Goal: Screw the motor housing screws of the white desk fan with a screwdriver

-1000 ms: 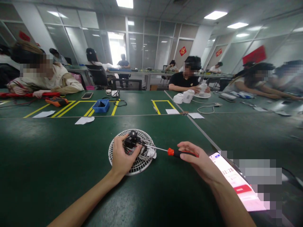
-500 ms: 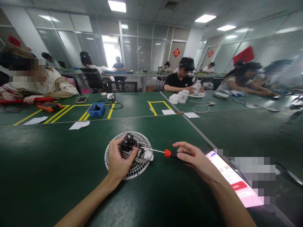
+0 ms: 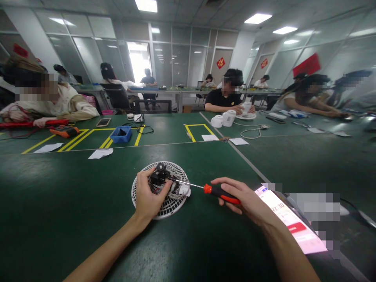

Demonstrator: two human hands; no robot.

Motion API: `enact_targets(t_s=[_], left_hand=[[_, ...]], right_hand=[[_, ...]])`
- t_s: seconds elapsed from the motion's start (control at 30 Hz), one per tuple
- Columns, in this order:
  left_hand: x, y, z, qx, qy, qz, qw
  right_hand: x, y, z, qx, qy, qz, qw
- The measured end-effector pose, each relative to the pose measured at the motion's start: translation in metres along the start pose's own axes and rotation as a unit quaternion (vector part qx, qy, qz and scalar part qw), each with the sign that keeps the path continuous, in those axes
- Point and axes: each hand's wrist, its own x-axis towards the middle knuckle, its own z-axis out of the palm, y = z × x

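Note:
On the green table lies a round white fan grille (image 3: 169,212) with a black motor assembly (image 3: 158,177), wires and a white plastic part (image 3: 184,190) on it. My left hand (image 3: 147,196) grips the motor assembly from the left, its thumb near the screwdriver's tip. A screwdriver (image 3: 221,193) with a black and red handle lies nearly level, its shaft pointing left into the assembly. My right hand (image 3: 239,196) has its fingers around the handle. The exact contact point of the tip is too small to make out.
A lit phone (image 3: 289,219) lies right of my right forearm. Further back are a blue bin (image 3: 120,135), paper slips (image 3: 100,153), yellow tape outlines (image 3: 195,126), white plastic housings (image 3: 228,118) and a cable (image 3: 251,133). Co-workers sit across and to both sides.
My right hand's fingers have shifted around the screwdriver handle, showing more of its red side. My left hand keeps its hold on the motor assembly. The view has moved slightly.

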Motion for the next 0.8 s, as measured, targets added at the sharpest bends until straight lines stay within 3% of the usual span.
enact_targets(t_s=[0.2,0.43,0.67,0.8], left_hand=[[0.0,-0.001,0.0,-0.003,-0.001,-0.002,1.0],[0.0,-0.001,0.0,-0.002,-0.001,-0.001,1.0],[0.0,-0.002,0.001,-0.002,0.0,0.004,1.0],[0.0,-0.002,0.001,-0.004,0.0,0.006,1.0]], right_hand=[[0.003,0.005,-0.003,-0.059,0.046,-0.1,0.992],[-0.003,0.001,0.006,0.008,-0.035,0.019,0.999],[-0.002,-0.002,0.004,-0.024,0.011,-0.04,0.999],[0.001,0.001,0.0,-0.039,0.073,-0.093,0.992]])
